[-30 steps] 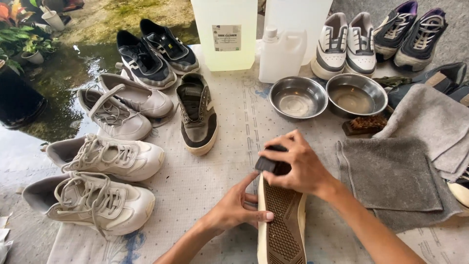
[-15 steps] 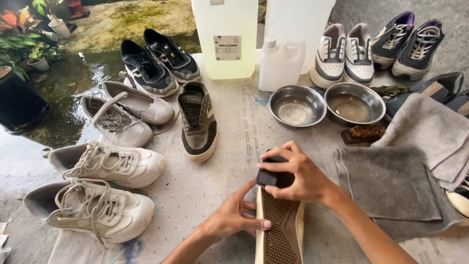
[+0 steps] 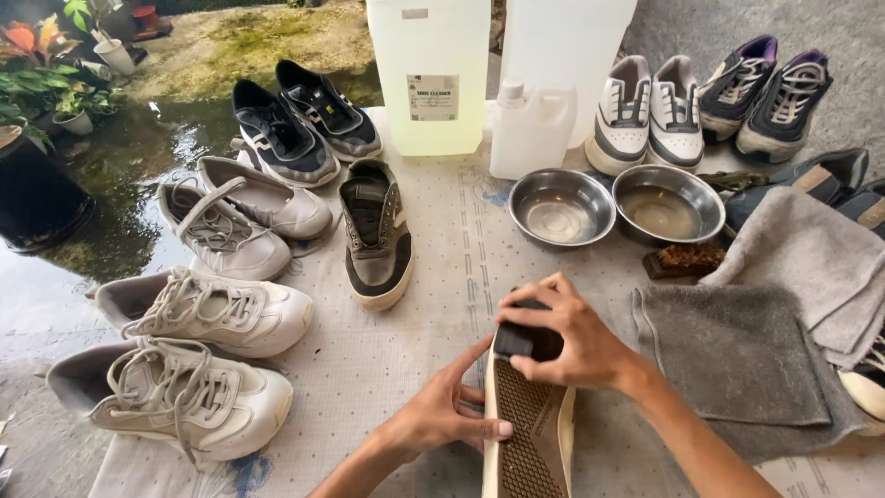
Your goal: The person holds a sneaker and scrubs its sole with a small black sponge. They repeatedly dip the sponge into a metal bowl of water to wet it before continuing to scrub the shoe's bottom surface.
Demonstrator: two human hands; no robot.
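A shoe (image 3: 527, 433) stands on its side near the bottom centre, its brown patterned sole turned up and its cream edge facing left. My left hand (image 3: 442, 412) grips that cream edge from the left. My right hand (image 3: 564, 334) presses a dark brush (image 3: 522, 339) against the toe end of the sole, fingers wrapped over it. Its matching brown and cream shoe (image 3: 374, 232) rests upright on the mat further back.
White sneakers (image 3: 198, 350) line the left side, dark sneakers (image 3: 300, 120) lie at the back. Two steel bowls (image 3: 616, 205), large translucent jugs (image 3: 431, 69), a small white jug (image 3: 530, 129) and more shoes (image 3: 710, 101) stand behind. Grey towels (image 3: 737, 355) and a brown brush (image 3: 684, 258) lie at right. Wet ground at left.
The view has shifted slightly. My right hand with the brush has moved a little along the toe end of the sole while my left hand keeps hold of the shoe's edge.
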